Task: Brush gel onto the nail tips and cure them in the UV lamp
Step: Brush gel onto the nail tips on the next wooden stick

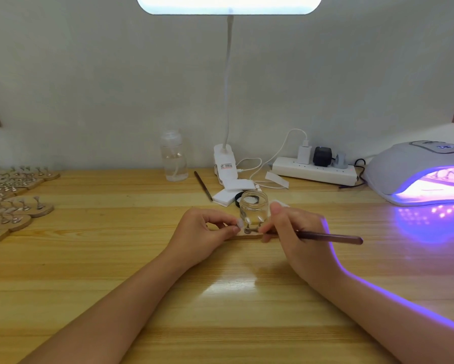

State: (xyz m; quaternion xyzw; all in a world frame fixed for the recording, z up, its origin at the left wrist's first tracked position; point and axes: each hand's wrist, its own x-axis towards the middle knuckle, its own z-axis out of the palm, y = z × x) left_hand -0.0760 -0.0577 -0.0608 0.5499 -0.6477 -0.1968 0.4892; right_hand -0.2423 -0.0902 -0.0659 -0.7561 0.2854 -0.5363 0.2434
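Between both hands at table centre, the flat wooden nail-tip stand [246, 235] lies nine-to-three, left hand [204, 227] pinching a pale tip at its nine o'clock end, right hand [294, 229] clamping the brown brush [330, 237] at three, purple-lit UV lamp [420, 174] toward two o'clock.

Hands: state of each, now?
Left hand: pinching a nail tip on the wooden holder.
Right hand: gripping the brush.

Glossy varnished wood table [220, 298], clear glass jar [254, 206], smooth white, probably plastic UV lamp [393, 164].
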